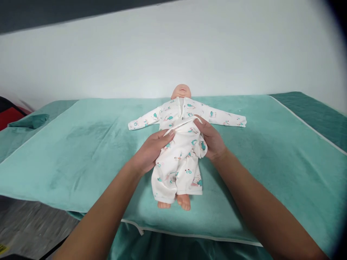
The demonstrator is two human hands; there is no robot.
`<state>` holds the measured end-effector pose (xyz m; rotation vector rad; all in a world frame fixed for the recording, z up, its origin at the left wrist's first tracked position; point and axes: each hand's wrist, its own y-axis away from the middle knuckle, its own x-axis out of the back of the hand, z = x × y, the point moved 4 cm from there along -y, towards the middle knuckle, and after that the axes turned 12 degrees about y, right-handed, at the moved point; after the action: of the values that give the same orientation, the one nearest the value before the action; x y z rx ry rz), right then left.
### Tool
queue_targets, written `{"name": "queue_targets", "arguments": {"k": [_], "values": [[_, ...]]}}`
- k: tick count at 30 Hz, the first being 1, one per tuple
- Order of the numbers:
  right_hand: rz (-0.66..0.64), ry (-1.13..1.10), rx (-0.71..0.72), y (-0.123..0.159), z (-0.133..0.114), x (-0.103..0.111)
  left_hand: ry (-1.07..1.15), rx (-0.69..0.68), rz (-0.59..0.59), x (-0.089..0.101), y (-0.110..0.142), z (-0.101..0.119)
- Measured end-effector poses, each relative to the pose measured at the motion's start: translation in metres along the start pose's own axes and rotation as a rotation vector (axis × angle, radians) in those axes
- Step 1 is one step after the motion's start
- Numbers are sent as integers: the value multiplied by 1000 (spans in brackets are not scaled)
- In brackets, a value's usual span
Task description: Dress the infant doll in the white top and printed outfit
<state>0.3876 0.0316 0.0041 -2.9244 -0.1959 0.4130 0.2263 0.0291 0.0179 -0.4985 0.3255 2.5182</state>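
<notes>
A baby doll [181,91] lies on its back on a green sheet, head at the far side and bare feet [184,202] toward me. It wears a white printed top [169,115] with both sleeves spread out sideways, and matching white pants [177,169]. My left hand [153,150] is closed on the left side of the pants' waistband, thumb on top. My right hand [210,137] grips the waistband's right side, thumb and fingers around the cloth. Between them the waistband is stretched over the doll's belly and the top's lower part.
The green sheet [81,151] with white piping covers the bed surface. A white wall [173,50] rises right behind the doll's head. At the far left is a red and black object [11,115]. Grey floor [32,224] shows at the lower left, beyond the bed's edge.
</notes>
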Motion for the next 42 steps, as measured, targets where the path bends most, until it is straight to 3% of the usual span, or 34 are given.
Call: {"name": "queue_targets", "arguments": {"k": [3, 5, 7, 10, 13, 15, 18, 20, 23, 26, 28, 31, 33, 37, 39, 42], "values": [[21, 20, 3, 1, 0, 2, -112, 82, -90, 6, 6, 4], [-19, 57, -20, 2, 2, 2, -111, 51, -106, 6, 7, 9], [-136, 132, -47, 4, 1, -1, -33, -70, -33, 5, 3, 15], [-424, 336, -93, 9, -1, -11, 107, -238, 83, 1, -6, 16], [-591, 470, -176, 15, 1, -16, 166, -257, 104, -3, -13, 9], [-519, 368, -190, 14, 3, -14, 143, -216, 109, -3, -14, 4], [-276, 89, -106, 9, 8, -6, -3, -117, 111, 3, -5, 1], [-184, 1, -61, 7, 11, -4, -164, -11, 34, 4, 3, 1], [-178, 0, -51, 6, 12, -7, -317, 108, -79, 2, 12, 1], [-215, 79, -57, 7, 5, -9, -123, -97, 45, 1, 9, 7], [-329, 210, -92, 10, 1, -13, 60, -267, 146, 1, 4, 9], [-521, 376, -163, 15, 0, -18, 164, -322, 196, -1, -4, 6], [-516, 322, -165, 14, 1, -18, 154, -301, 213, -2, -6, 4], [-280, 45, -118, 9, 5, -11, 50, -221, 247, 0, 1, 0], [-229, -7, -126, 10, 6, -10, -42, -107, 191, -1, 7, -4], [-286, 28, -157, 14, 2, -13, -183, 72, 54, -5, 17, -5]]}}
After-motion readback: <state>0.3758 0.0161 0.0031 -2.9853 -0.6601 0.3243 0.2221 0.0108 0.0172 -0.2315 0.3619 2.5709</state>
